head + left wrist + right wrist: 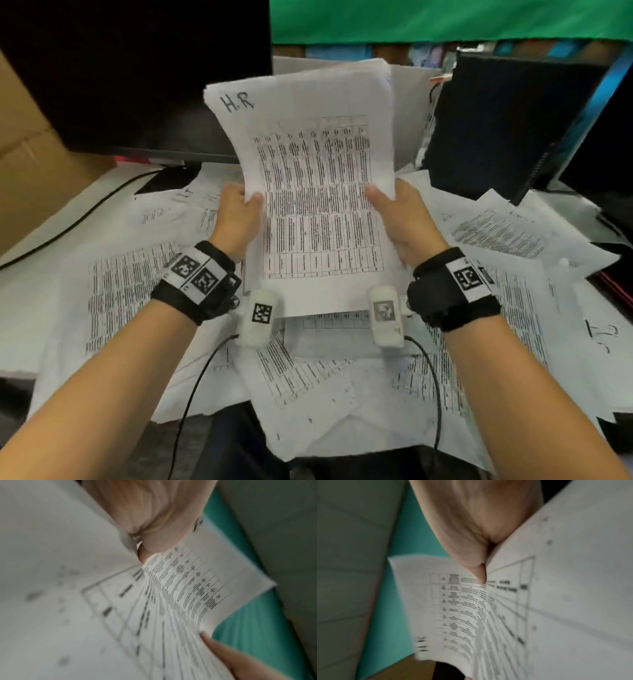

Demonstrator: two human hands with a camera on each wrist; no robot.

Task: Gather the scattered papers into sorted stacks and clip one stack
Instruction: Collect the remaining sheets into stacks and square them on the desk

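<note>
Both hands hold one stack of papers upright above the desk.

We grip the held stack [308, 185] at its two side edges: the left hand [236, 219] pinches the left edge with the thumb on the front sheet, and the right hand [402, 222] pinches the right edge the same way. The front sheet carries a printed table and the handwritten letters "H.R" at its top left corner. The stack stands raised and bows slightly between the hands; in both wrist views its sheets curve away from the thumbs. Below it, the scattered papers [325, 394] lie overlapping across the desk [24, 294], some hanging over the near edge. A dark monitor [137, 75] stands behind on the left, and a cardboard box [30, 171] sits at the far left.
</note>
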